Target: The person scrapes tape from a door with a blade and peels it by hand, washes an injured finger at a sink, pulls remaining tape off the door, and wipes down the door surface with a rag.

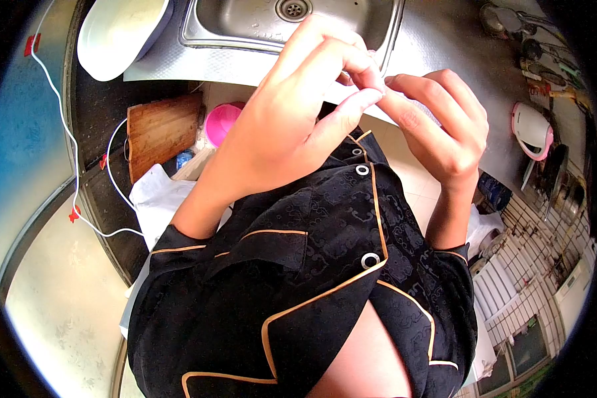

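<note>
In front of the sink's near edge, my left hand (312, 99) is raised, its thumb and fingers pinched together. My right hand (441, 119) meets it from the right, its fingertips also closed. The fingertips of both hands touch or nearly touch. A tiny pale bit seems to show between them, too small to name. Above my hands in the picture lies the stainless steel sink (239, 23), with a drain (293, 9) and water drops on its bottom.
A whitish tub (123, 36) stands on the counter left of the sink. Below are a wooden cutting board (162, 129) and a pink bucket (222, 124). On the right are a white and pink kettle (532, 131) and several utensils (540, 53). A white cable (60, 99) runs down the left.
</note>
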### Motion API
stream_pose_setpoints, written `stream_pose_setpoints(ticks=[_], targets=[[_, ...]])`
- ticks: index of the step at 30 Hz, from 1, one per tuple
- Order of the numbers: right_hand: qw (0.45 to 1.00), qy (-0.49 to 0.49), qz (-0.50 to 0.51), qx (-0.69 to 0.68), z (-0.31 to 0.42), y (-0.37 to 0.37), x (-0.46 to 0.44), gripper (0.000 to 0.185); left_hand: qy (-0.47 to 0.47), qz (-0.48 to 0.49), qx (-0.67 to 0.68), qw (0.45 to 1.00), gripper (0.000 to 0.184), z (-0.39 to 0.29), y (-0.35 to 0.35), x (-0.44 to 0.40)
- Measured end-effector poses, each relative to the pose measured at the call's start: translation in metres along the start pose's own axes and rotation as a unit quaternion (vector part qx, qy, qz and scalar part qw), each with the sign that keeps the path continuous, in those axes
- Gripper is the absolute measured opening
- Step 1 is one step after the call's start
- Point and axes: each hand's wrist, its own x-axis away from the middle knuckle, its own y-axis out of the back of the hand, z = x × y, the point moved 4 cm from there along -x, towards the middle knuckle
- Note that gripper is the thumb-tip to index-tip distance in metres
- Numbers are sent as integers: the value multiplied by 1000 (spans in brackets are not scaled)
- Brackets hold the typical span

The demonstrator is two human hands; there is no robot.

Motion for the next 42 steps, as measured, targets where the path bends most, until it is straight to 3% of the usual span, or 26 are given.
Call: stream_pose_setpoints(ticks=[3, 8, 21, 24, 30, 33, 35, 39, 42], targets=[[1000, 1, -2, 1, 1, -1, -1, 32, -22, 20, -93, 995, 12, -6, 1, -1], [1000, -1, -6, -3, 2, -1, -2, 34, 10, -19, -8, 1000, 12, -3, -4, 3], [999, -22, -38, -31, 7, -3, -4, 33, -62, -38, -4, 997, 13, 3, -2, 6], [999, -24, -37, -27, 7, -2, -4, 32, -44, -52, -10, 998, 15, 3, 1, 6], [999, -20, -14, -26, 5, 2, -5, 34, -73, -92, 122, 986, 19, 9, 3, 6], [999, -20, -3, -31, 5, 1, -6, 36, -24, -75, 35, 996, 17, 1, 7, 5], [999, -21, -6, -27, 5, 0, -5, 37, 82, -103, 209, 969, 16, 6, 5, 5], [999, -43, -11, -19, 7, 1, -3, 36, 129, -129, 364, 913, 13, 22, 2, 8], [995, -93, -41, -13, 7, -2, 7, 31, 154, -111, 402, 896, 15, 29, -2, 9]])
